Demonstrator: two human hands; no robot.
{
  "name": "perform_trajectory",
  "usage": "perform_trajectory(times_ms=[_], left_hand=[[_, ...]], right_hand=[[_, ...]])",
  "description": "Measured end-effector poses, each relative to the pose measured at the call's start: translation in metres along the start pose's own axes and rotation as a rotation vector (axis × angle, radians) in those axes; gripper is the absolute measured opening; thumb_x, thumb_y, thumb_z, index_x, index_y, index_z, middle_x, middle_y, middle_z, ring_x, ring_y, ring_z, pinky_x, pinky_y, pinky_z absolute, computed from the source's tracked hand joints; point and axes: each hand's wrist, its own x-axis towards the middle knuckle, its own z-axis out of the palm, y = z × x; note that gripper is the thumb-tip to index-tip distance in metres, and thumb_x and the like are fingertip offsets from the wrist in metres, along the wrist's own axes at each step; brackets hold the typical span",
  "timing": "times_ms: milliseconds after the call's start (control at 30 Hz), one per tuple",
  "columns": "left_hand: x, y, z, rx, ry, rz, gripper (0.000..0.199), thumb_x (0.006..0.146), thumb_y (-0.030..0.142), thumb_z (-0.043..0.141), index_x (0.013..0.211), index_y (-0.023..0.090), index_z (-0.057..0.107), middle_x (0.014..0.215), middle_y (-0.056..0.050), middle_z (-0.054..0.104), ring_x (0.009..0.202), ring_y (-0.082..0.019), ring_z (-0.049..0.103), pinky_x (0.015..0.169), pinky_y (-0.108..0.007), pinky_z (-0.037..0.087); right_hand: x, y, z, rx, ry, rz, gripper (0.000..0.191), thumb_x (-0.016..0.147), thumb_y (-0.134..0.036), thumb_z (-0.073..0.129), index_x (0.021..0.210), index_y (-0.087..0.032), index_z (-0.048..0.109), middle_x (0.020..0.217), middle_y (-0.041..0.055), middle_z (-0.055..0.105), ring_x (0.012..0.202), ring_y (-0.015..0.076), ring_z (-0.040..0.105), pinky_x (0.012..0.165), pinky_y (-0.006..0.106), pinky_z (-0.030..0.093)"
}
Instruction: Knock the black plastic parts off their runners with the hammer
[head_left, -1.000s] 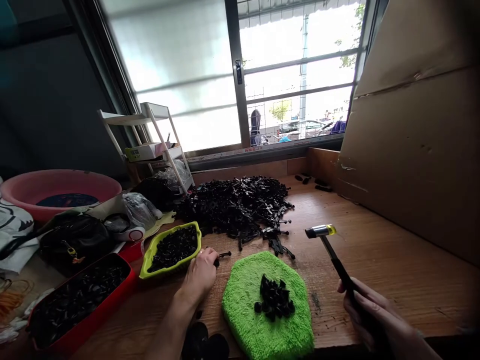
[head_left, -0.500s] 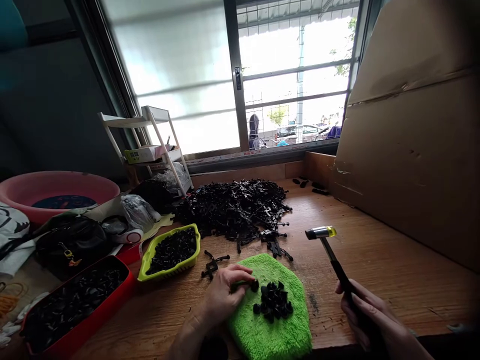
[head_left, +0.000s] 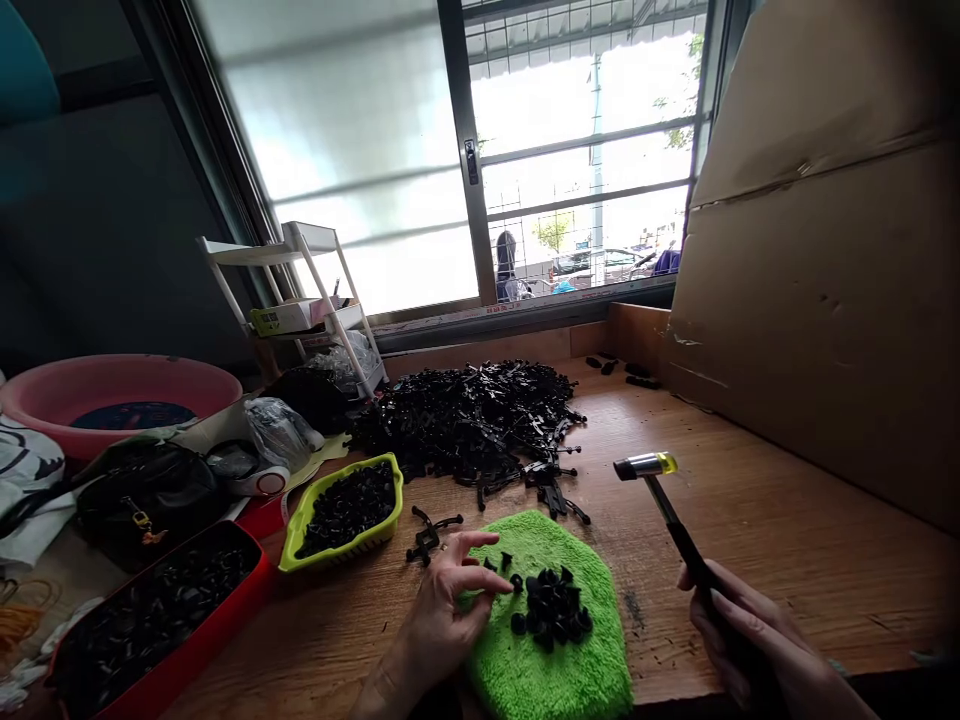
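Head view, only camera. Left hand [head_left: 450, 600]: fingers [head_left: 491, 579] spread, nothing seen gripped. Index tip is just beside or touching one of the small black pieces [head_left: 517, 584] on the green pad [head_left: 555, 680]; contact cannot be told. Two more of these pieces lie just beyond that finger. Right hand [head_left: 739, 625]: fingers wrapped around the handle of a hammer [head_left: 682, 545]; its head is raised past those fingers, apart from the pad.

Progress, as far as visible. Set out: a cluster of small black pieces [head_left: 553, 612] on the pad, just right of the left fingers. One branched black part [head_left: 430, 535] lies by itself on the tabletop [head_left: 750, 480], just left of the same fingers.

Left over: a large pile of black parts [head_left: 480, 410] well beyond the left fingers. Left of them, the yellow-green basket [head_left: 352, 548] is well filled with small black items, as is the red tub [head_left: 232, 610] farther off. Judgement: the bulk is outstanding; the pile far outweighs the lone part. No finished assembly can be identified.
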Motion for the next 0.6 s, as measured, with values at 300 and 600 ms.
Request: perform_trajectory(times_ms=[300,600], left_hand=[[0.021,-0.012,0.005,0.032,0.184,-0.168,0.014,0.077,0.024,0.052,0.083,0.018,0.063,0.077,-0.003,0.060,0.069,-0.015,0.056,0.062,-0.024,0.043],[0.031,-0.012,0.008,0.096,0.162,-0.111,0.016,0.076,0.029,0.053,0.082,0.020,0.065,0.085,-0.003,0.058,0.077,-0.016,0.055,0.067,-0.025,0.041]], right_hand=[[-0.002,-0.004,0.005,-0.003,0.036,0.008,0.022,0.088,-0.044,0.038,0.100,-0.027,0.044,0.057,-0.0063,0.045,0.036,0.0083,0.035,0.035,0.022,0.029],[0.000,-0.005,0.003,-0.008,-0.008,-0.020,0.020,0.088,-0.044,0.038,0.094,-0.026,0.045,0.056,-0.0060,0.046,0.035,0.0077,0.036,0.034,0.020,0.029]])
